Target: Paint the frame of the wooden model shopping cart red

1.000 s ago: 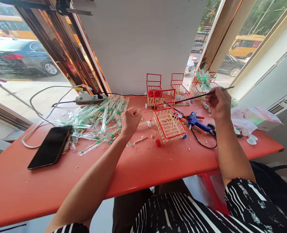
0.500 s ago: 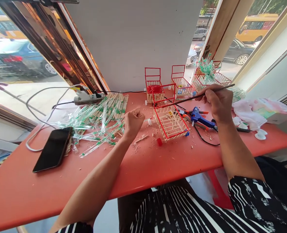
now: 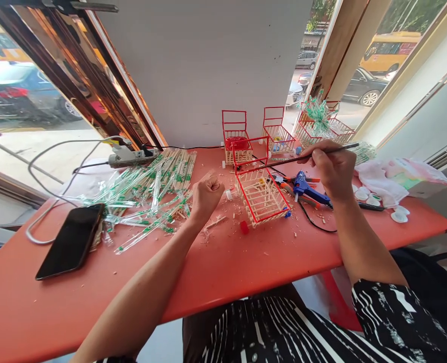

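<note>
In the head view, the right hand [image 3: 331,169], right of the middle of the frame, is closed around a thin dark brush [image 3: 284,161]. The brush reaches left, and its tip sits at the red top rail of a little stick cart [image 3: 261,194], which stands in the middle of the frame on the red surface [image 3: 246,262]. Whether the tip touches the rail, I cannot tell.

The left hand [image 3: 206,194], just left of the cart, is curled into a fist. It may hold something small, but I cannot see what. It does not hold the cart.

So the cart stands free. I think a push from the brush could make it slide or tip, because nothing keeps it still. The brush is long and held near its far end, so the tip could wobble and put red where it should not go, on the pale sticks.

A blue glue gun [image 3: 309,189] lies just under the right hand, with its black cord [image 3: 314,224] looping toward the near edge. The wrist could catch the cord and drag the gun into the cart.

More little carts [image 3: 236,138] stand at the back, near the brush. A wide swing could knock them.

On the left of the frame lie wrapped sticks [image 3: 151,186] and a phone [image 3: 70,242], well apart from the hands.
</note>
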The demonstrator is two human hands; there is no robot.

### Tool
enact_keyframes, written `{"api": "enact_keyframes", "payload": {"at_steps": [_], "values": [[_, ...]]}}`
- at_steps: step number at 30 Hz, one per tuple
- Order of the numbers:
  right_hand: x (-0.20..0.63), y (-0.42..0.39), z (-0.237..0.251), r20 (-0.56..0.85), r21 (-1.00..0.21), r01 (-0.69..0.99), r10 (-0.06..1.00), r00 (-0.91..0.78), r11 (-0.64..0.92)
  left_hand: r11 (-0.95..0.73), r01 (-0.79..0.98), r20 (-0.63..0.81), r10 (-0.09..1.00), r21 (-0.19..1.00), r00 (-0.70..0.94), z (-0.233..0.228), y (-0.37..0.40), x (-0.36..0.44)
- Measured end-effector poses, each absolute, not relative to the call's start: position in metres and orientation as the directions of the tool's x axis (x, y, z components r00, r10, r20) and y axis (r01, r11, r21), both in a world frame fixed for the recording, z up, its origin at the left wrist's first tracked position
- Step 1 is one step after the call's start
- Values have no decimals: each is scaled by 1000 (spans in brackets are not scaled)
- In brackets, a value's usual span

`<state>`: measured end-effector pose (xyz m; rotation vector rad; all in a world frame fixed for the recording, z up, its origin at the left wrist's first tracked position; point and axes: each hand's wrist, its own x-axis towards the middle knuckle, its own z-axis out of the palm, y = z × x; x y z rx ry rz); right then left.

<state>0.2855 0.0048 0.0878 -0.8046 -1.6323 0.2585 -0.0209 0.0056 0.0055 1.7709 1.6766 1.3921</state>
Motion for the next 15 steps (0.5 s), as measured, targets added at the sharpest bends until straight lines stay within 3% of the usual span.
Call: {"api": "enact_keyframes", "payload": {"at_steps": [15], "values": [[274,1,87,767,-544,390,629,-128,743,-257,570,414,895,780,-163,1,3,-19]]}}
